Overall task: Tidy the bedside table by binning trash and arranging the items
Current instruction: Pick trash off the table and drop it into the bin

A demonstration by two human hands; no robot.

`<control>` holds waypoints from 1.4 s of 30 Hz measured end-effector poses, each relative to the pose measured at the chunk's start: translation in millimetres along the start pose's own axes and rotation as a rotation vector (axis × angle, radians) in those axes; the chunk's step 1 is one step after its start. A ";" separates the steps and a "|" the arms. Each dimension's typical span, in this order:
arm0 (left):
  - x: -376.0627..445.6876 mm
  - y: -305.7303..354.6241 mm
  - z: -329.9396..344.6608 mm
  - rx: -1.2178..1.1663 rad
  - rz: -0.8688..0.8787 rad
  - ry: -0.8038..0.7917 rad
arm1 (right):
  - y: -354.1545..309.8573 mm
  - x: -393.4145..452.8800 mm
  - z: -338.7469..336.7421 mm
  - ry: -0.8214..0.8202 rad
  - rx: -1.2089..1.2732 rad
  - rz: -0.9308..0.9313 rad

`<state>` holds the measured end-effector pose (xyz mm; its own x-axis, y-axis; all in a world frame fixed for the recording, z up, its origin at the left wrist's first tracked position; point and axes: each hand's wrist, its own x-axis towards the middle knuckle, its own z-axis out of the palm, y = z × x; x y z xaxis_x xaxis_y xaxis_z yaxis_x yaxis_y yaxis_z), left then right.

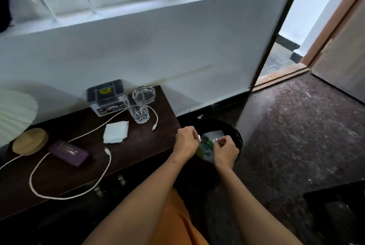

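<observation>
Both my hands hover over a black round bin [235, 130] on the floor just right of the dark bedside table [138, 146]. My left hand [185, 142] is closed with a small white scrap at its fingertips. My right hand [226, 151] is also curled, pinching something small and pale that I cannot identify. Green and blue rubbish [205, 147] lies in the bin between them. On the table sit a white folded tissue [116, 132], a clear glass [137, 109], a purple case [69, 152] and a long white cable [65, 195].
A grey lidded plastic box [105, 96] stands at the table's back by the wall. A wooden lamp base [30, 141] with a white pleated shade [13, 112] is at the left. An open doorway [284, 57] lies to the right, across speckled floor.
</observation>
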<state>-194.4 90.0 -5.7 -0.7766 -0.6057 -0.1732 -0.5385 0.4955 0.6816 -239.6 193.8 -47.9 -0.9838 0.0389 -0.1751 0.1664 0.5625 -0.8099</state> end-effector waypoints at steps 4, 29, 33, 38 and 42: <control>18.6 7.2 26.5 -0.043 -0.026 -0.053 | 14.2 22.8 2.9 -0.019 -0.042 0.018; 83.9 26.9 58.6 -0.447 -0.368 -0.586 | -4.6 60.2 4.9 -0.341 -0.425 -0.142; 78.3 24.1 45.4 -0.438 -0.348 -0.484 | -19.0 54.0 -4.9 -0.306 -0.388 -0.162; 57.1 13.8 2.4 -0.401 -0.265 -0.300 | -43.9 29.0 0.4 -0.282 -0.336 -0.188; 38.2 -13.8 -38.0 -0.434 -0.279 -0.081 | -66.2 1.2 11.2 -0.290 -0.296 -0.240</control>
<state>-204.2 36.4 5.3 -0.6548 -0.6192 -0.4334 -0.5568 0.0075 0.8306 -251.1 147.4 -0.7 -0.9259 -0.3293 -0.1852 -0.1311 0.7398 -0.6599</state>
